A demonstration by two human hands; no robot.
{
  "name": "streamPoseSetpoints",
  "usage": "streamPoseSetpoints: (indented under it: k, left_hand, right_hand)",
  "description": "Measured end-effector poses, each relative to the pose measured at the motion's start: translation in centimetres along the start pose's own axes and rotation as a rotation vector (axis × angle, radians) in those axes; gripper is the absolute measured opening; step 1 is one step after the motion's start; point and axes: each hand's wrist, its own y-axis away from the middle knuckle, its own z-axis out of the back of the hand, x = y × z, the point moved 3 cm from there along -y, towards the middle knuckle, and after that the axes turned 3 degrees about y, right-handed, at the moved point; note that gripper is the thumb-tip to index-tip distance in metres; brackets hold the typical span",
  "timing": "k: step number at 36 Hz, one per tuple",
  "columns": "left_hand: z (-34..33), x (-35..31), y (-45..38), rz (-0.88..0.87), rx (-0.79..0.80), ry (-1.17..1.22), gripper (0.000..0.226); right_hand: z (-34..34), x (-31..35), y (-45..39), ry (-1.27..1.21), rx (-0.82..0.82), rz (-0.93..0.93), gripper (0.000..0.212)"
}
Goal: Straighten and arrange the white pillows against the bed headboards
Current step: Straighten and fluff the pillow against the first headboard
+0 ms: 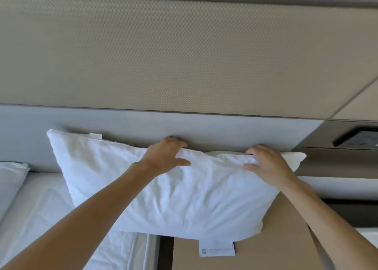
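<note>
A white pillow (184, 198) is held up in front of the grey headboard (102, 122), tilted, with its left corner higher than its right. My left hand (165, 153) grips its top edge near the middle. My right hand (266, 163) pinches the same edge closer to the right corner. A label (216, 249) hangs from the pillow's lower edge. The pillow's right part hangs over a brown nightstand top (266, 253), its left part over the bed. A second white pillow (10, 179) lies at the far left on the bed, partly cut off by the frame.
The bed with a white sheet (51, 218) fills the lower left. A beige padded wall panel (184, 55) rises above the headboard. A dark socket panel (358, 137) sits in the wall at the right. A gap (165, 253) separates the bed and the nightstand.
</note>
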Motion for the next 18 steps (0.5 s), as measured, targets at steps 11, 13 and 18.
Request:
streamPoseSetpoints:
  k: [11, 13, 18]
  left_hand:
    - [-3.1, -5.6, -3.5, -0.031, -0.14, -0.188, 0.021]
    - [-2.7, -5.7, -3.1, -0.047, -0.223, -0.243, 0.023]
    - [-3.4, -6.7, -3.2, -0.011, -0.288, -0.225, 0.02]
  right_hand:
    - [2.3, -6.9, 1.8, 0.065, -0.256, -0.106, 0.015]
    - [2.7, -7.1, 1.8, 0.017, -0.284, -0.103, 0.015]
    - [2.3, -8.7, 2.3, -0.049, -0.216, -0.086, 0.012]
